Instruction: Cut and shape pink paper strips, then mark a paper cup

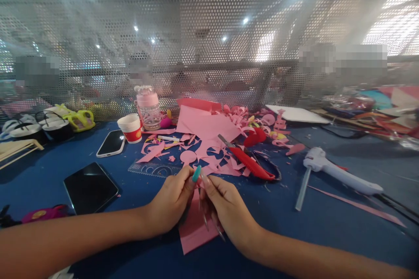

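Observation:
My left hand (pixel 175 196) and my right hand (pixel 229 209) meet at the middle front of the table, thumbs and fingers pinched together. Between the fingertips a small piece of pink paper (pixel 199 184) partly shows; the fingers hide most of it. A teal oval sits at the tip of my left thumb; whether it is a nail or a cover I cannot tell. Long, shiny nails point down from my right hand. Under both hands lies a folded pink sheet (pixel 196 237). Just beyond them are a clear ruler stencil (pixel 153 168) and pink paper scraps (pixel 212 148).
Red-handled scissors (pixel 250 163) lie behind my right hand. A white glue gun (pixel 343 174) with its cord rests at right. At left are two phones (pixel 90 187), stacked paper cups (pixel 130 127) and a pink bottle (pixel 148 107). A perforated metal screen (pixel 209 43) stands behind the table.

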### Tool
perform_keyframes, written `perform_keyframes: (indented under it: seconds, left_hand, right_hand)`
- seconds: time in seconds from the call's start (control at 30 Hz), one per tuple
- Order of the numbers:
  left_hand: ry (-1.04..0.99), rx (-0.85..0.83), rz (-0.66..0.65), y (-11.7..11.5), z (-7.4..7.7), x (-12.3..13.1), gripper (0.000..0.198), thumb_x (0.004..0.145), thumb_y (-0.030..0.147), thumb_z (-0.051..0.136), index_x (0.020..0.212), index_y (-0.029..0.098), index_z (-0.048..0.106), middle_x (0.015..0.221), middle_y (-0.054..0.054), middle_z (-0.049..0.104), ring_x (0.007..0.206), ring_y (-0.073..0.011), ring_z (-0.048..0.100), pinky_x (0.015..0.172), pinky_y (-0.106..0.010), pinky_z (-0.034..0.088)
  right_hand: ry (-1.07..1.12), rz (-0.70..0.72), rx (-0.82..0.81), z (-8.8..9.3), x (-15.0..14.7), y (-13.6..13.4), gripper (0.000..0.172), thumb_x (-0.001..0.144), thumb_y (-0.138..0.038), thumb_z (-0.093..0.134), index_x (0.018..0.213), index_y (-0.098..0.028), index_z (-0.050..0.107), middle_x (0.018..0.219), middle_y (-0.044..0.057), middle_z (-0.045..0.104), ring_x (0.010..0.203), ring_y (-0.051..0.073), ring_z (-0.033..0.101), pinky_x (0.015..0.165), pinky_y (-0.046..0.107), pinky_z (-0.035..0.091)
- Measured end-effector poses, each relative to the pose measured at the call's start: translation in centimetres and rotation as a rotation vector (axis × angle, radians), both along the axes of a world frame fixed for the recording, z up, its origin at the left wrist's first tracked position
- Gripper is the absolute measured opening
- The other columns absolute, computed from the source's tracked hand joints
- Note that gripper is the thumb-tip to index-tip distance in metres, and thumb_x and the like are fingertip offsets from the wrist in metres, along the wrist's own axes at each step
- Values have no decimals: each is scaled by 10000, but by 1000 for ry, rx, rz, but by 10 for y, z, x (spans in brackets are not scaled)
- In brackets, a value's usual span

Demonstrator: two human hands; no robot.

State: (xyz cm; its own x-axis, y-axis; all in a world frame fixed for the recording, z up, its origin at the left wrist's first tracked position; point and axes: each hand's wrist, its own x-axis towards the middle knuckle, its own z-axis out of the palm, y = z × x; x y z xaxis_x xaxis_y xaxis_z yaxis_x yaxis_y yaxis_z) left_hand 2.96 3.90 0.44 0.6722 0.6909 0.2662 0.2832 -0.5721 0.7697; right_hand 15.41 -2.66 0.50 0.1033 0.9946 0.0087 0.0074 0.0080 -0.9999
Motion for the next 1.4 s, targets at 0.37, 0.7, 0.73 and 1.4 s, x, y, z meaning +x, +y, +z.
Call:
perform_keyframes:
  seconds: [0.37,0.7,0.73,1.4]
  left_hand:
    - [-21,-97,61,-5,2,5,282,922,361,269,760,187,419,622,41,467,539,-105,414,517,-223,328]
    - [-40,-102,-30,-6,0,-1,260,903,412,332,880,190,466,587,46,519,493,-98,465,483,-200,348]
    - [-57,-105,-37,-6,0,-1,253,900,411,345,874,190,466,587,46,526,495,-95,474,483,-195,352]
    - [-203,-377,-86,-3,-3,3,289,849,440,455,740,174,477,489,69,474,385,-47,371,381,-145,286]
  right_hand:
    - [-32,33,38,-4,0,1,424,846,-502,386,582,-176,446,429,-52,438,326,44,357,326,165,267]
    - [143,-8,8,-7,-5,-4,444,793,-546,454,557,-170,471,440,-27,486,369,62,407,375,185,299]
    - [141,-14,-5,-6,-5,-4,445,787,-554,455,556,-174,462,428,-31,483,339,54,374,352,186,272]
    - [-253,8,151,-5,6,-4,445,895,-457,295,598,-169,458,495,-18,460,445,84,430,444,207,331]
